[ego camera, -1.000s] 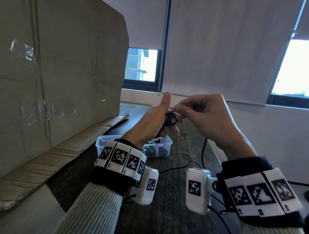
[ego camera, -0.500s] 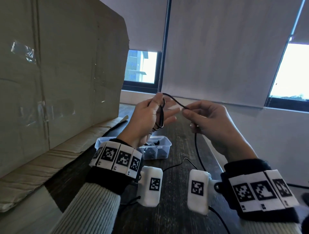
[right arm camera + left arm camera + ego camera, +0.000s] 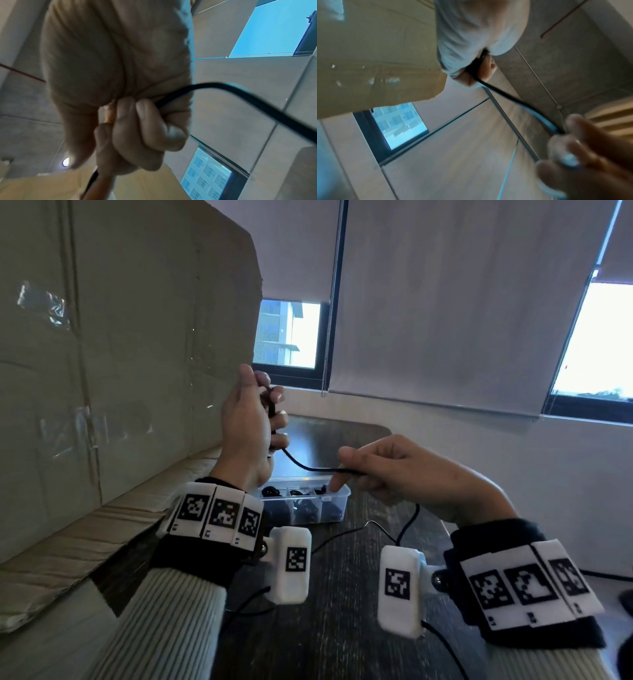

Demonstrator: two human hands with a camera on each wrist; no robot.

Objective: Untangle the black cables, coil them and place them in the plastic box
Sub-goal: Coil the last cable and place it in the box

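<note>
Black cable (image 3: 310, 466) gripped between both hands, left hand (image 3: 247, 429) above right hand (image 3: 404, 474), over plastic box (image 3: 337, 503)

Left hand (image 3: 248, 422) is raised, fingers curled in a fist-ish grip; right hand (image 3: 407, 474) sits lower, fingers curled with thumb pinching.

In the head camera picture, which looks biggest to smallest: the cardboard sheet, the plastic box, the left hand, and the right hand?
1. Cardboard sheet, by far the largest.
2. The left hand and right hand look alike; both are nearer the camera, so I will not rank them.
3. Plastic box, partly hidden behind the hands.
</note>
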